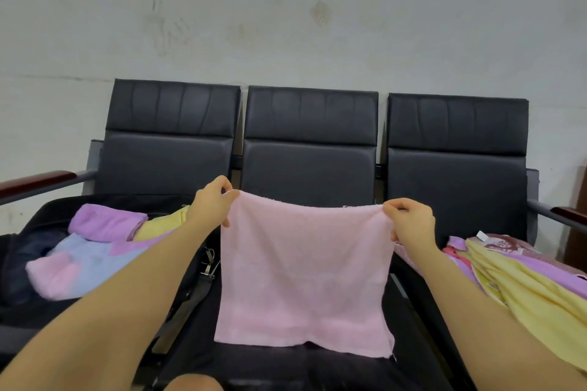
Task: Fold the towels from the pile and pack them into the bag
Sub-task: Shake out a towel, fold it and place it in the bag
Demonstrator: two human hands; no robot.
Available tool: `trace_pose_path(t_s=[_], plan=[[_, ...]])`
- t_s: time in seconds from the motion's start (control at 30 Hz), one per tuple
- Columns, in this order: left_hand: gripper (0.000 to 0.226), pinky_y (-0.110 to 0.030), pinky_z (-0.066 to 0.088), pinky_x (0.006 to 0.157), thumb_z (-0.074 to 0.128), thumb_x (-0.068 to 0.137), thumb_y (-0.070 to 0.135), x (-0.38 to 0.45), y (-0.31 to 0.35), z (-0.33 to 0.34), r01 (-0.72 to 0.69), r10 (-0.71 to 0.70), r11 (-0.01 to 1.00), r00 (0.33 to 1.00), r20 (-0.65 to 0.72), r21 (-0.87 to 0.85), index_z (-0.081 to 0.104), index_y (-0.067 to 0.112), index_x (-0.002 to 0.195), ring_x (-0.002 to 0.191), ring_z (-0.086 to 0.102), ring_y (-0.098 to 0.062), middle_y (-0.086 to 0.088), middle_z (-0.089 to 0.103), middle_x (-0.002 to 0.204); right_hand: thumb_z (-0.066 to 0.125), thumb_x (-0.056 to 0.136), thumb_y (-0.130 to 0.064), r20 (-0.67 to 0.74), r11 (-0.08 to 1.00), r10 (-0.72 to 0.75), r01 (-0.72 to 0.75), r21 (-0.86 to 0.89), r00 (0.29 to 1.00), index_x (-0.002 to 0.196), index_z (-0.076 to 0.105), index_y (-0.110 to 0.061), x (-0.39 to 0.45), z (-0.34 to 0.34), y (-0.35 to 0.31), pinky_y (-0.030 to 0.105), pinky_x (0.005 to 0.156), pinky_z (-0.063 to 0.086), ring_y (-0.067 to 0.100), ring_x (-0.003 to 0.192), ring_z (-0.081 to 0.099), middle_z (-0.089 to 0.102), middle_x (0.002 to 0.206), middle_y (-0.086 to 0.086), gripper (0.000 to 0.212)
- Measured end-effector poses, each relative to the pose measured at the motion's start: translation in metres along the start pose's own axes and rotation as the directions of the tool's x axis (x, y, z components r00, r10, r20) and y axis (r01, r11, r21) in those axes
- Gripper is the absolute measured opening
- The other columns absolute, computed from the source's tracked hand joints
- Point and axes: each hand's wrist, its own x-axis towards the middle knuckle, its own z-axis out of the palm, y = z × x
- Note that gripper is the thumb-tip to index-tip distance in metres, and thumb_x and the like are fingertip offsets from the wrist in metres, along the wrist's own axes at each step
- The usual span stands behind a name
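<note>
So rn the pink towel [305,267] is held up in the air over the middle seat of the bench [309,165], hanging flat w/ its bottom hem just about at the front edge of that seat. Left hand [213,202] pinches the top left corner, right hand [409,219] pinches the top right corner, fingers curled onto the cloth on both sides, so both are gripping, nothing loose. The bag [28,251] sits open on the left seat w/ folded towels [104,241] already in it (purple, yellow, blue, pink), and the unfolded pile [521,270] is at the right end of the bench. What could go wrong imo: the grips are only on the very corners, so if one pinch slips during the fold the towel drops on one side and lands crumpled on the seat, prob needs a redo. Bottom right corner hangs a bit lower than the left, so if the fold goes ahead w/o evening it up the edges won't line up and it ends up lopsided. Also the bag's strap and buckle [208,263] lie just beside the towel's left edge, terry could snag there when it gets laid down. And the bag already looks fairly full near its front, so a sloppy fold might not sit flat and could slide off toward the seat edge.
</note>
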Motion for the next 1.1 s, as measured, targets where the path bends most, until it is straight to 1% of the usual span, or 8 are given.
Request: trace_pose_path(t_s=[0.2,0.27,0.33,0.5,0.67,0.77,0.93,1.1], plan=[[0.002,-0.037,0.056,0.072,0.061,0.085,0.008,0.001,-0.006,0.015,0.095,-0.105,0.962,0.994,-0.027,-0.255,0.062,0.009,0.086,0.065,0.068,-0.023,-0.007,0.065,0.084,0.063,0.087,-0.001,0.023,0.992,0.100,-0.102,0.076,0.995,0.109,0.067,-0.011,0.005,0.011,0.013,0.034,0.070,0.058,0.025,0.066,0.070,0.067,0.095,0.013,0.025],[0.011,-0.033,0.052,0.073,0.063,0.082,0.005,0.002,-0.010,0.019,0.102,-0.120,0.959,0.991,-0.053,-0.266,0.065,0.009,0.092,0.079,0.064,-0.021,-0.007,0.065,0.092,0.062,0.087,0.002,0.009,0.994,0.088,-0.088,0.070,0.996,0.109,0.067,-0.010,0.007,0.012,0.015,0.030,0.067,0.056,0.025,0.069,0.069,0.068,0.096,0.014,0.026],[0.021,-0.031,0.048,0.076,0.064,0.080,0.004,0.002,-0.012,0.022,0.104,-0.125,0.956,0.990,-0.060,-0.275,0.067,0.009,0.101,0.089,0.059,-0.021,-0.007,0.066,0.095,0.059,0.088,0.003,-0.009,0.997,0.065,-0.065,0.033,0.998,0.111,0.067,-0.009,0.009,0.013,0.016,0.027,0.066,0.054,0.027,0.075,0.067,0.067,0.101,0.015,0.027],[0.020,-0.040,0.052,0.087,0.065,0.082,0.008,0.005,-0.013,0.024,0.076,-0.097,0.956,0.993,-0.062,-0.284,0.071,0.008,0.102,0.093,0.062,-0.024,-0.008,0.069,0.095,0.054,0.091,-0.001,0.053,0.982,0.073,-0.062,-0.178,0.996,0.112,0.067,-0.004,0.017,0.015,0.016,0.041,0.087,0.053,0.033,0.094,0.063,0.065,0.105,0.017,0.025],[0.012,-0.027,0.049,0.066,0.059,0.090,0.015,0.002,-0.017,0.025,0.087,-0.105,0.971,0.992,-0.070,-0.223,0.070,0.010,0.093,0.064,0.065,-0.021,-0.008,0.067,0.076,0.060,0.092,-0.012,0.214,0.962,0.057,0.004,-0.273,0.975,0.098,0.068,-0.012,0.008,0.010,0.020,0.032,0.068,0.056,0.025,0.069,0.066,0.065,0.092,0.010,0.010],[0.011,-0.022,0.043,0.057,0.058,0.091,0.016,-0.001,-0.023,0.028,0.105,-0.117,0.974,0.992,-0.049,-0.199,0.068,0.011,0.095,0.053,0.061,-0.018,-0.006,0.065,0.078,0.066,0.089,-0.012,0.258,0.976,0.140,-0.089,-0.199,0.956,0.092,0.069,-0.011,0.004,0.009,0.027,0.034,0.070,0.057,0.021,0.060,0.063,0.066,0.090,0.011,0.005],[0.012,-0.019,0.038,0.055,0.058,0.092,0.013,-0.007,-0.030,0.040,0.145,-0.163,0.956,0.985,-0.051,-0.255,0.067,0.007,0.096,0.058,0.058,-0.013,-0.010,0.063,0.077,0.066,0.084,0.002,0.264,0.976,0.214,-0.215,-0.026,0.941,0.089,0.068,0.000,-0.003,0.017,0.031,0.023,0.054,0.048,0.016,0.058,0.058,0.066,0.083,0.016,0.006],[0.013,-0.027,0.049,0.071,0.058,0.091,0.011,-0.007,-0.033,0.047,0.183,-0.212,0.934,0.975,-0.062,-0.306,0.068,0.004,0.096,0.076,0.065,-0.023,-0.011,0.066,0.081,0.057,0.092,-0.005,0.266,0.982,0.121,-0.076,-0.173,0.956,0.106,0.066,-0.007,-0.002,0.024,0.039,0.021,0.058,0.045,0.015,0.071,0.056,0.061,0.086,0.006,0.017]])
